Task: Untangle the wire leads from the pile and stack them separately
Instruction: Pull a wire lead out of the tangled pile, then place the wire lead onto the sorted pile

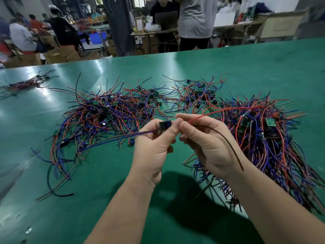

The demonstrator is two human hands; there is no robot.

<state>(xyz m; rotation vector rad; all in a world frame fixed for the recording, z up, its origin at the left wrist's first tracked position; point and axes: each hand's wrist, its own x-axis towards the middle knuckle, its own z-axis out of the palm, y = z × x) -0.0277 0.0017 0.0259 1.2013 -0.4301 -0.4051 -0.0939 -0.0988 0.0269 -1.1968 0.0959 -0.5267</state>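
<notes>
Currently, the left hand [153, 147] and the right hand [207, 143] are raised above the glossy green table surface [105, 191], on the near side of the central tangled pile [109, 111] of red, blue and black wire leads. The left hand pinches a small black-and-blue module [165, 124] between thumb and fingertips, with the remaining fingers curled. Thin blue and purple leads [112, 140] run leftward from the module and descend toward the near edge of the central tangled pile. The right hand, fingers curled, grips directly beside the module and touches the left hand's fingertips. A red lead [228, 110] exits this grip and extends rightward, away from the central tangled pile. A black lead [228, 143] exits the same grip and arcs over the back of the right hand toward the wrist. To the right of the central tangled pile lies a second dense heap [263, 134] of the same wire colours, containing small green circuit boards. Behind and to the right of the central tangled pile sits a smaller loose tangle [197, 94]. Far to the left of the central tangled pile lies a slim bundle [26, 84] whose leads run roughly parallel; it is blurred. Beyond the central tangled pile, past the table's far edge, people stand and sit at other benches among cardboard boxes.
</notes>
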